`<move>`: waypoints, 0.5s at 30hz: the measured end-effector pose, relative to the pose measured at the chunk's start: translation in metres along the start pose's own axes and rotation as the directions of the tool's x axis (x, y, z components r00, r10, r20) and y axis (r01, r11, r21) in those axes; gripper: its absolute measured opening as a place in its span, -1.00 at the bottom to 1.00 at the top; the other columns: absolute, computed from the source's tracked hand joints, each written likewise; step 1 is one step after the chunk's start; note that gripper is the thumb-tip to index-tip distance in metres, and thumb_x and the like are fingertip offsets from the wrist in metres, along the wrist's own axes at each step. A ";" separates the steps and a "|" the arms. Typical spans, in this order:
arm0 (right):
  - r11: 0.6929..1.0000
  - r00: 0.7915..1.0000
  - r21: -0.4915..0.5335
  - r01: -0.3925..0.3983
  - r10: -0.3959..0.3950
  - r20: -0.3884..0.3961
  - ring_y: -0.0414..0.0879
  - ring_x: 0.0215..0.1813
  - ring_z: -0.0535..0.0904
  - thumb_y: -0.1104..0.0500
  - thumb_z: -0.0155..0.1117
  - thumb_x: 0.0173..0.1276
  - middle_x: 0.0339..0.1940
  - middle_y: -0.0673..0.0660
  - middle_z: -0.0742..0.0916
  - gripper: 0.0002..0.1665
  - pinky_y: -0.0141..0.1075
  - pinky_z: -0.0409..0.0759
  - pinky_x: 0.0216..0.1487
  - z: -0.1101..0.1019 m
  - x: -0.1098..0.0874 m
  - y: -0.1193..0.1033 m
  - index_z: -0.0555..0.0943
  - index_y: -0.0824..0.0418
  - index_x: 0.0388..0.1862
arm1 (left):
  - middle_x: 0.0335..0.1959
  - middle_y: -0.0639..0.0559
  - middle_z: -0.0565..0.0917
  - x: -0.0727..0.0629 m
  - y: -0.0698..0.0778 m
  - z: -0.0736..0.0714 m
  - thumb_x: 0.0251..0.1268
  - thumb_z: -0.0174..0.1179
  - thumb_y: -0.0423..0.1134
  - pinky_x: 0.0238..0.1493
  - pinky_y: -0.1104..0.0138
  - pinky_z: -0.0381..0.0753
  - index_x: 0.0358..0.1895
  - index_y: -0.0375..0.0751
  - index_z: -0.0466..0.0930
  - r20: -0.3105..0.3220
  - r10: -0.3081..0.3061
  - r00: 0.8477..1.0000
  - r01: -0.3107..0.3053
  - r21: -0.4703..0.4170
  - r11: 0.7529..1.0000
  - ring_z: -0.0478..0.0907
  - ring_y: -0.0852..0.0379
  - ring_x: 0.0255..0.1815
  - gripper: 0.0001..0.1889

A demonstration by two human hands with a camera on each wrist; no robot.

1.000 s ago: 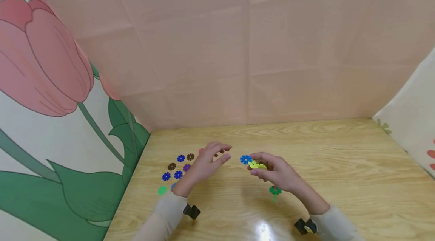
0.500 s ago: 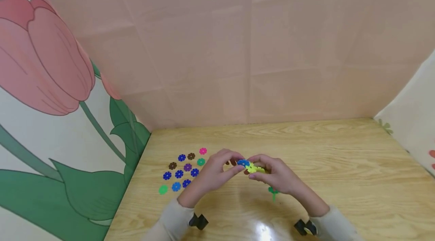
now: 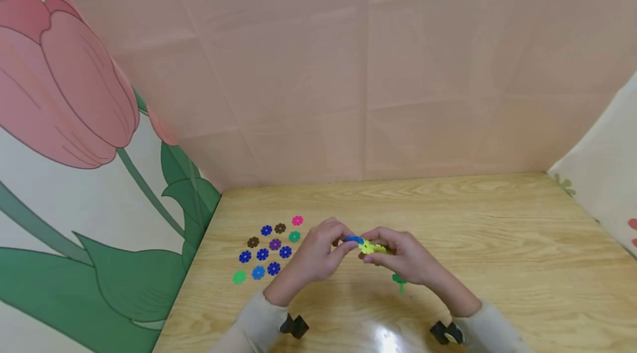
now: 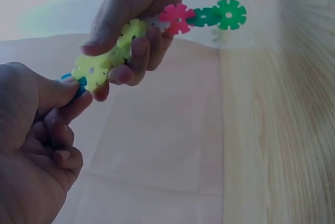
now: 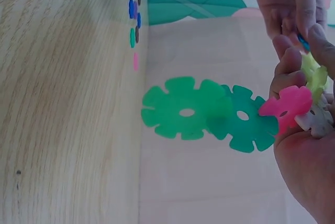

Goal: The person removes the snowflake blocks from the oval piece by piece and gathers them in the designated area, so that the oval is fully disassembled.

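Observation:
My left hand point(image 3: 318, 253) pinches a blue notched snowflake disc point(image 3: 354, 239) between thumb and fingers. Close beside it, my right hand point(image 3: 413, 259) grips a chain of interlocked discs by its yellow discs point(image 4: 91, 71). In the left wrist view the blue disc meets the outermost yellow one at its edge; how deep the notches sit is hidden by the fingertips. Beyond the right palm the chain runs on through a whitish disc point(image 5: 316, 121), a pink disc point(image 5: 290, 108), a teal disc point(image 5: 244, 119) and a bright green disc point(image 5: 183, 111). Both hands are above the table.
On the wooden table point(image 3: 497, 242), left of the hands, lie several loose discs, among them a pink disc point(image 3: 297, 221), a purple disc point(image 3: 275, 244), a light green disc point(image 3: 239, 277) and dark blue ones. A pink cloth point(image 3: 298, 93) hangs behind the table.
The left hand has come right and down to the chain and now pinches the blue disc at its end. That disc has tilted from flat to nearly edge-on. The right hand has barely moved.

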State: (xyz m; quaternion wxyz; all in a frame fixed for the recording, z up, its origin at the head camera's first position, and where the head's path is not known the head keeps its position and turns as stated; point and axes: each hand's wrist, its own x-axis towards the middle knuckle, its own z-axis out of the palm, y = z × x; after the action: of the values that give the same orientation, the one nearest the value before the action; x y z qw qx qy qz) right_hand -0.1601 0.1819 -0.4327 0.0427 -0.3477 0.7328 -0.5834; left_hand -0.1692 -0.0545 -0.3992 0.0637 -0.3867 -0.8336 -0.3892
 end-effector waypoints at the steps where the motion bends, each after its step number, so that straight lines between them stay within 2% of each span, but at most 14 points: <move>1: 1.000 1.000 -0.007 0.006 -0.006 -0.002 -0.05 -0.10 0.78 0.34 0.26 0.46 -0.08 0.33 0.77 -0.69 -0.18 0.75 -0.19 0.000 0.000 0.000 0.57 0.35 0.15 | -0.30 0.13 0.62 0.000 0.002 0.000 0.47 0.22 -0.25 -0.27 0.45 0.52 -0.19 -0.15 0.65 -0.007 0.013 1.000 -0.012 0.013 1.000 0.41 0.31 -0.31 -0.93; 6: 1.000 1.000 -0.017 0.019 -0.019 -0.003 -0.10 -0.10 0.77 0.35 0.25 0.46 -0.07 0.35 0.76 -0.70 -0.19 0.75 -0.18 -0.001 0.001 -0.001 0.57 0.34 0.14 | -0.29 0.10 0.61 0.000 0.009 0.001 0.51 0.18 -0.27 -0.22 0.39 0.53 -0.20 -0.17 0.60 -0.025 0.027 0.999 -0.026 0.042 0.999 0.43 0.27 -0.27 -0.92; 9: 0.998 0.999 -0.063 0.030 -0.032 -0.022 -0.21 -0.19 0.74 0.33 0.31 0.42 -0.12 0.26 0.79 -0.70 -0.29 0.73 -0.26 0.000 0.000 -0.001 0.59 0.29 0.10 | -0.29 0.09 0.58 0.000 0.010 0.004 0.50 0.17 -0.31 -0.17 0.42 0.54 -0.21 -0.18 0.54 -0.040 0.027 0.999 -0.025 0.065 0.998 0.45 0.24 -0.24 -0.94; 13: 0.989 0.998 -0.142 0.033 -0.041 -0.055 -0.30 -0.31 0.67 0.29 0.38 0.35 -0.22 0.10 0.81 -0.71 -0.35 0.66 -0.38 0.001 -0.001 0.000 0.62 0.22 0.04 | -0.26 0.11 0.54 -0.002 0.005 0.006 0.52 0.14 -0.29 -0.18 0.42 0.55 -0.20 -0.17 0.51 -0.025 -0.013 1.000 0.014 0.059 0.998 0.43 0.24 -0.24 -0.93; 15: 0.991 0.998 -0.136 0.012 -0.020 -0.061 -0.28 -0.28 0.69 0.28 0.37 0.37 -0.22 0.09 0.81 -0.71 -0.33 0.69 -0.34 0.000 -0.002 0.000 0.62 0.23 0.05 | -0.25 0.15 0.53 -0.003 -0.003 0.007 0.56 0.12 -0.22 -0.23 0.43 0.54 -0.15 -0.14 0.55 0.008 -0.072 0.997 0.071 0.038 0.997 0.40 0.28 -0.26 -0.91</move>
State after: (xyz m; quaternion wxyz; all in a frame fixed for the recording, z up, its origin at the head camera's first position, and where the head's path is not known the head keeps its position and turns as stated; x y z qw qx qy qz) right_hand -0.1586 0.1835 -0.4336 -0.0085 -0.3374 0.7690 -0.5429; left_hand -0.1677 -0.0527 -0.4076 0.0529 -0.3572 -0.8543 -0.3738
